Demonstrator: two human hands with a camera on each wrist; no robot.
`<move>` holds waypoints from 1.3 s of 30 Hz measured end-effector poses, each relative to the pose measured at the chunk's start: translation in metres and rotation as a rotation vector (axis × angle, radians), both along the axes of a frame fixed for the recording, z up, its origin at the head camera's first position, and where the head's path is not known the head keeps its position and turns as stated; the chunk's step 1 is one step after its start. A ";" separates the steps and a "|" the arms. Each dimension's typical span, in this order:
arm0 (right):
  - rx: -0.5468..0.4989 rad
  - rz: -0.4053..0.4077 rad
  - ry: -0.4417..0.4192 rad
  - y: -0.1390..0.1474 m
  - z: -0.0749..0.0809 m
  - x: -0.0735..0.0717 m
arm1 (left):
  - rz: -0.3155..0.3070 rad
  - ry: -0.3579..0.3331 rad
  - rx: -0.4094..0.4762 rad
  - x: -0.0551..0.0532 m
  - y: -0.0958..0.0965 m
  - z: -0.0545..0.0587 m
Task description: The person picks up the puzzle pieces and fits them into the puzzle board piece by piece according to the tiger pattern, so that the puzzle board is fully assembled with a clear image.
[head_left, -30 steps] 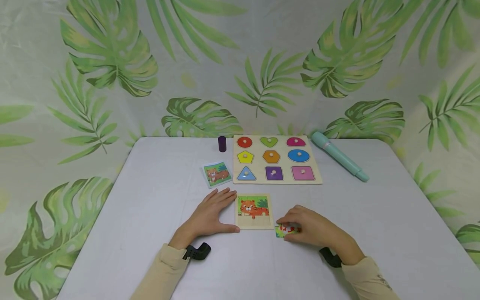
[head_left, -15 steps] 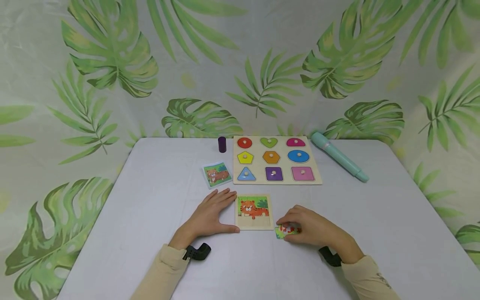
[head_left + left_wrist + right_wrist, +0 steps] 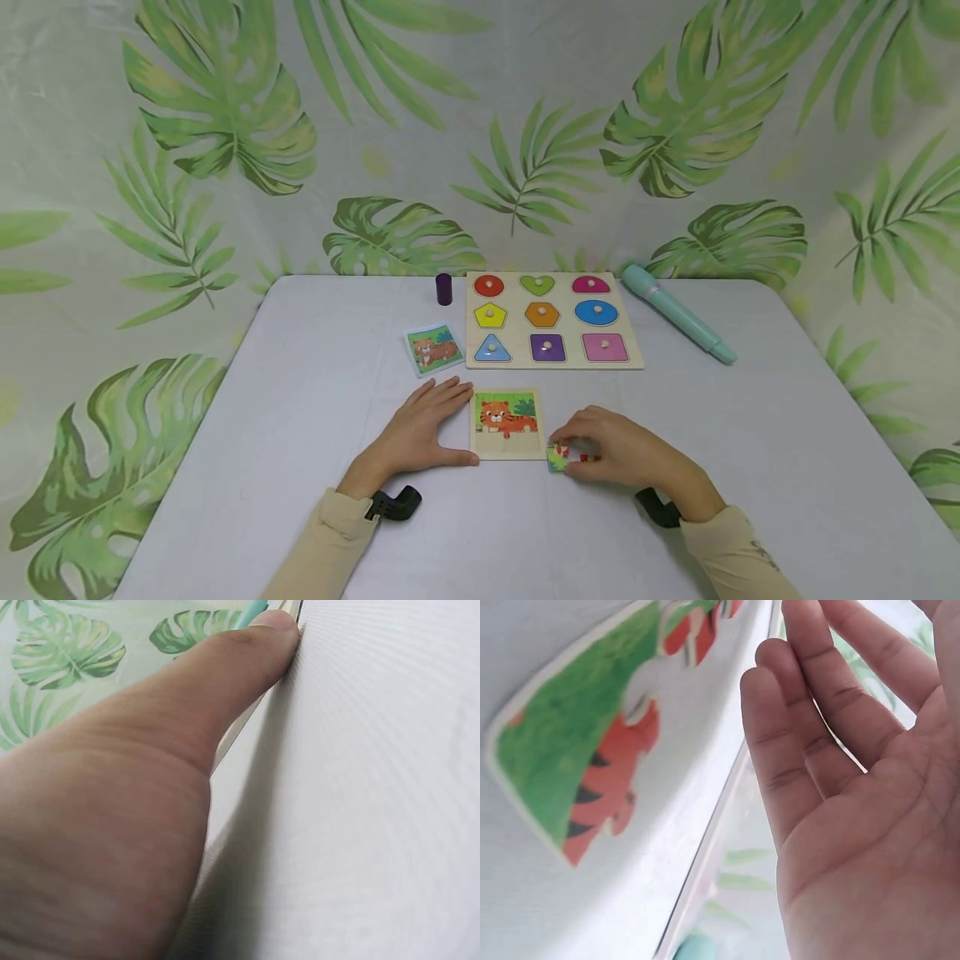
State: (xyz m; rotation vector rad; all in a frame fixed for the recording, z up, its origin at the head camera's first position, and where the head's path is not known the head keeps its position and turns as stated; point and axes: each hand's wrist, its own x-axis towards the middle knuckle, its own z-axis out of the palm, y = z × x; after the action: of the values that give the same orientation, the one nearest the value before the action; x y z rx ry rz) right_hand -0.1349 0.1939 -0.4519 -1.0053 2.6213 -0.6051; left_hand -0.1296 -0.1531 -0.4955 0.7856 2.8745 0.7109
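A square wooden puzzle tray with a partly filled tiger picture lies at the table's middle. My left hand, thumb and fingers spread, rests beside it; the fingertips touch its upper left edge and the thumb its lower left corner. Close to the tray's lower right corner, my right hand pinches a green and red puzzle piece between thumb and forefinger. Another puzzle piece, green with orange and black stripes, lies flat under that hand in the right wrist view. Its other fingers extend fairly straight.
Behind the tray lies a peg board with colourful knobbed shapes. A tiger picture card lies left of it, near a dark purple cylinder. A mint-green wand-like tube lies at the back right.
My right hand has moved slightly left and away from me, drawing the pinched puzzle piece apart from the one beside it. The left hand and tray have stayed put.
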 end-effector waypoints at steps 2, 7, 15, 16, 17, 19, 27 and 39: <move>-0.006 0.009 0.001 -0.002 0.001 -0.001 | -0.001 0.000 0.000 0.000 0.000 0.000; -0.005 0.037 0.025 -0.006 0.004 -0.003 | 0.000 -0.005 0.000 0.000 0.000 0.000; -0.039 0.058 0.084 -0.021 0.016 -0.002 | 0.007 -0.003 -0.001 0.000 0.000 0.000; -0.044 0.057 0.090 -0.024 0.017 -0.002 | 0.006 -0.001 0.002 0.000 0.000 0.000; -0.047 0.057 0.096 -0.026 0.019 -0.002 | 0.005 0.000 0.008 0.000 0.000 0.000; -0.050 0.055 0.108 -0.029 0.020 -0.002 | 0.005 0.003 0.012 0.000 0.000 0.000; -0.061 0.055 0.148 -0.042 0.022 -0.003 | 0.001 0.012 0.012 0.000 0.001 0.000; -0.033 0.057 0.171 -0.061 0.020 -0.003 | -0.003 0.011 -0.003 0.000 0.001 0.001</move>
State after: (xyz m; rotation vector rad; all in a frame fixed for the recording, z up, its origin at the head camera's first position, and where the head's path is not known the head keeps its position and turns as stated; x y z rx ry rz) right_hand -0.1380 0.1326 -0.4320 -1.1859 2.7257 -0.5743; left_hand -0.1297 -0.1524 -0.4945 0.7953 2.8825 0.7037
